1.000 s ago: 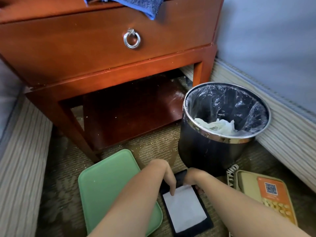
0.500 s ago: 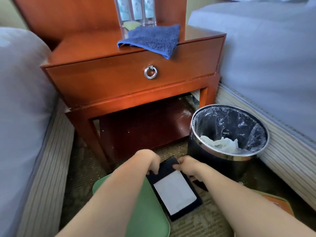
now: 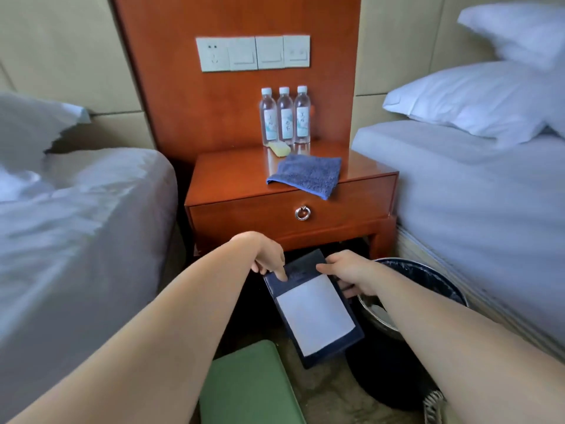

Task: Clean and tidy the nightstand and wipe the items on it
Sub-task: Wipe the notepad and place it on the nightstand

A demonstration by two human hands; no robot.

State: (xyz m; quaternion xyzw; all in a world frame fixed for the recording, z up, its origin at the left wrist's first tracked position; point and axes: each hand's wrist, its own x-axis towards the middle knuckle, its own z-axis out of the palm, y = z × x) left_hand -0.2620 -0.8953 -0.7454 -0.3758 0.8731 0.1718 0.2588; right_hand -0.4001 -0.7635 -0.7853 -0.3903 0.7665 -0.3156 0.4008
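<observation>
Left hand [image 3: 269,258] and right hand [image 3: 348,273] hold a dark navy rectangular notepad holder [image 3: 315,313], each grip clamped on its top end, before the red-brown wooden table [image 3: 238,179].

Single cam, head-worn, wide-angle, edges bowed. Sits low betw. left bed [image 3: 76,224] & right bed [image 3: 474,194], aimed fwd & a bit down at nightstand [image 3: 244,179], far centre, w/ wall panel [image 3: 183,102] behind. Forearms enter from near edge. Left hand [image 3: 266,255] & right hand [image 3: 348,273], both gripping notepad holder [image 3: 315,313], mid-frame, close to lens. Green tray [image 3: 244,387] cut off at near edge.
</observation>
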